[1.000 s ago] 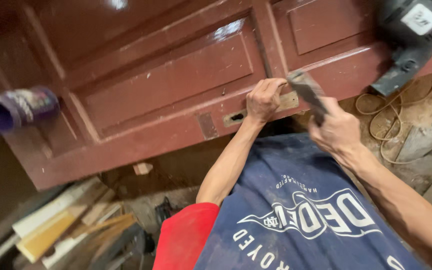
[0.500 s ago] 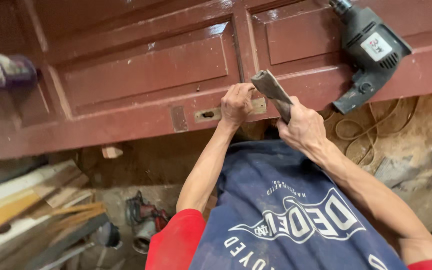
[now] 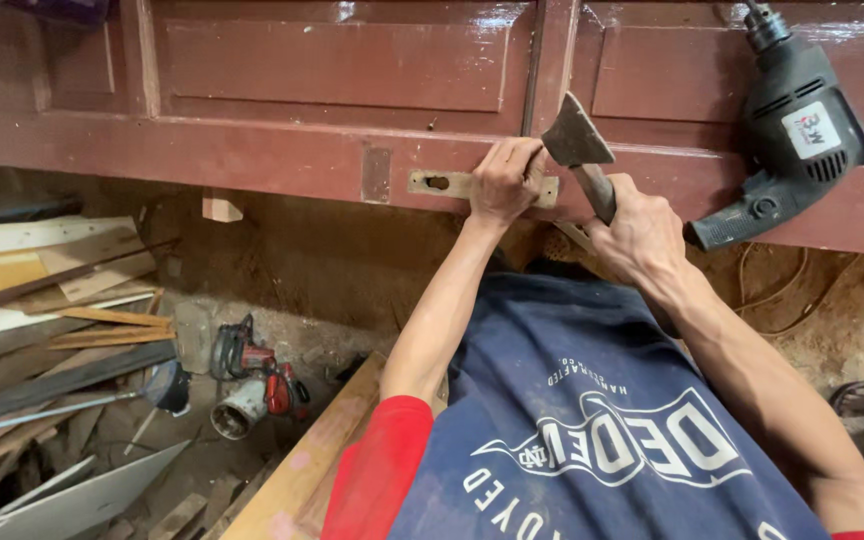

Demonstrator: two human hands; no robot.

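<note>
A dark red panelled wooden door lies flat across the top of the view. My left hand presses on a brass lock plate set into the door's edge, its fingers curled over the plate's right end. My right hand grips the wooden handle of a small hatchet, whose grey metal head is raised just above the door's edge, right beside my left hand. My arms reach out over my dark blue shirt with red sleeves.
A dark green electric drill rests on the door at the right, its cord trailing on the dirt floor. Planks and offcuts are piled at the left. A red power tool lies on the ground below.
The view has shifted, so the door and drill sit further right and closer. My right hand has brought the hatchet head nearer the lock plate. My left hand stays on the plate.
</note>
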